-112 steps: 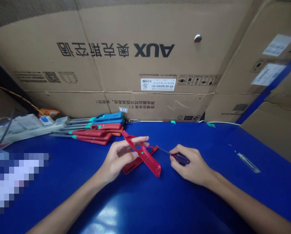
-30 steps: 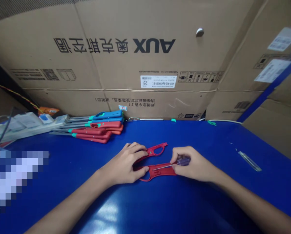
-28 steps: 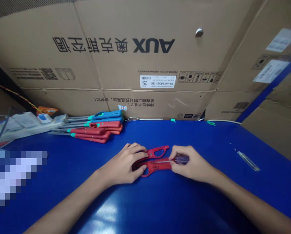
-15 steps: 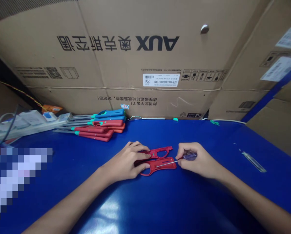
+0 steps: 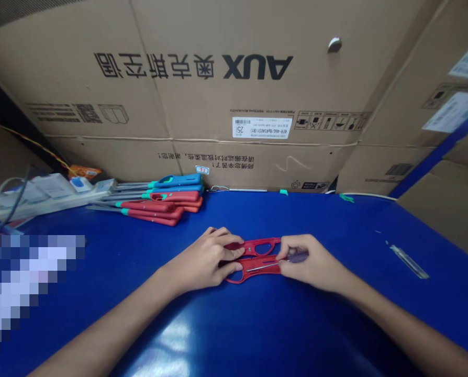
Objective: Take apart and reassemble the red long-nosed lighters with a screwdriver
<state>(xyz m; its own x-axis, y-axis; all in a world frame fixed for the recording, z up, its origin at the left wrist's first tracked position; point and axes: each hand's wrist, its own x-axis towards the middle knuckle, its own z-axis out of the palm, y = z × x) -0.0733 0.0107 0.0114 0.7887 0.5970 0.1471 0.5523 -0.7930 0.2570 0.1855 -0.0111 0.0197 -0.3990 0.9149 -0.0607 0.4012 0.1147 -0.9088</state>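
Two red plastic shell halves point(image 5: 257, 255) lie side by side on the blue table point(image 5: 257, 324). My left hand point(image 5: 204, 259) presses down on their left ends, fingers curled over them. My right hand point(image 5: 308, 262) is closed round a small screwdriver point(image 5: 294, 257) with a dark purple handle. Its thin metal shaft lies across the nearer red half, tip pointing left.
A stack of red and blue long-nosed lighters point(image 5: 159, 201) lies at the back left. Beside it sit a white power strip and cables point(image 5: 41, 191). Large cardboard boxes point(image 5: 234, 94) wall off the back and right. A small clear strip point(image 5: 409, 261) lies at the right.
The red halves, held crossed above the table 3.7 s ago, now lie flat and parallel. Over the last second my right hand has brought them closer together and shifted slightly left.
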